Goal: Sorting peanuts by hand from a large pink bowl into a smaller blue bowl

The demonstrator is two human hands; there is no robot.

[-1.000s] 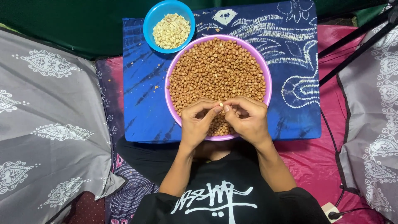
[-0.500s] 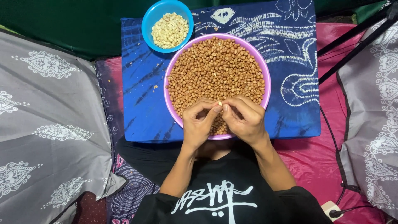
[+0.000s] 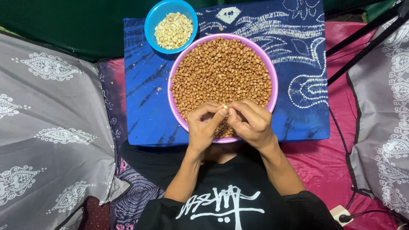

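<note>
— Blue tie-dyed cloth [image 3: 294,64] spread flat on pink sheeting [image 3: 324,162], grey patterned fabric [image 3: 51,119] on both sides. Saw the bowls?

— Saw two. Pink bowl [image 3: 275,81] in the middle of the cloth, heaped with brown-skinned peanuts [image 3: 221,68]. Small blue bowl [image 3: 149,25] touching its far left rim, holding pale skinned peanuts [image 3: 172,30].

— And the hands?

— Met over the near edge of the pink bowl, just above the heap. Left hand [image 3: 203,125] curled, thumb and forefinger pinched together. Right hand [image 3: 252,123] curled likewise, fingertips pressed against the left's.

— Held anything?

— Held one pale peanut [image 3: 225,107], tiny, right at the meeting point. Sat on top of the left forefinger tip [image 3: 222,112], touching the right thumb tip beside it. Only its upper part showed; underside hidden by the fingers.

— Other fingers?

— Folded inward under the palms, loosely closed. Couldn't tell whether anything lay inside.

— Anything else nearby?

— Dark tripod legs [image 3: 362,38] crossing the upper right, white plug [image 3: 341,215] with a cable at lower right.
</note>
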